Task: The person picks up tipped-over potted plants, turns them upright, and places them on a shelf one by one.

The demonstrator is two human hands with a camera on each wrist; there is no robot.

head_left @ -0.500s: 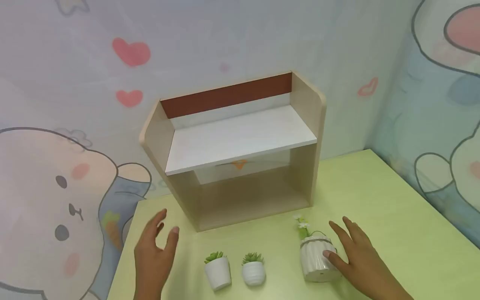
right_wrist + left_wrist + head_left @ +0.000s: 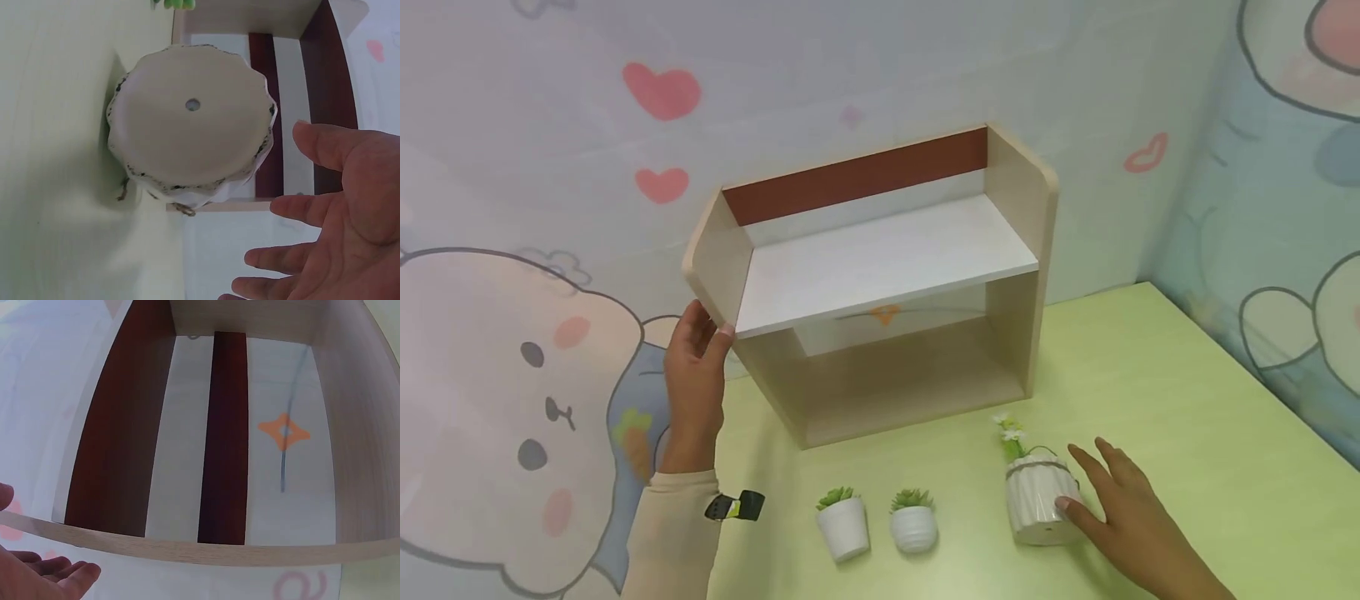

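Note:
A small wooden shelf unit (image 2: 887, 412) with a white middle board stands at the back of the table. My left hand (image 2: 696, 375) is at its left side panel (image 2: 187, 551), thumb and fingers on opposite sides of the front edge. A gap shows between these fingers and the panel in the left wrist view. On the right, a ribbed white flowerpot (image 2: 1037, 500) with small white flowers has its base (image 2: 187, 137) turned to the right wrist camera. Beside it my right hand (image 2: 1127, 517) is spread, fingers apart from the pot in the right wrist view.
Two small white pots with green succulents, a tapered one (image 2: 844, 529) and a rounded one (image 2: 914, 529), sit before the shelf unit. The pale green table (image 2: 1157, 392) meets a cartoon-printed wall covering (image 2: 865, 75) behind.
My left hand has moved up and forward from above the table to the shelf unit's left panel. My right hand stays beside the flowerpot. The head view has tilted slightly down.

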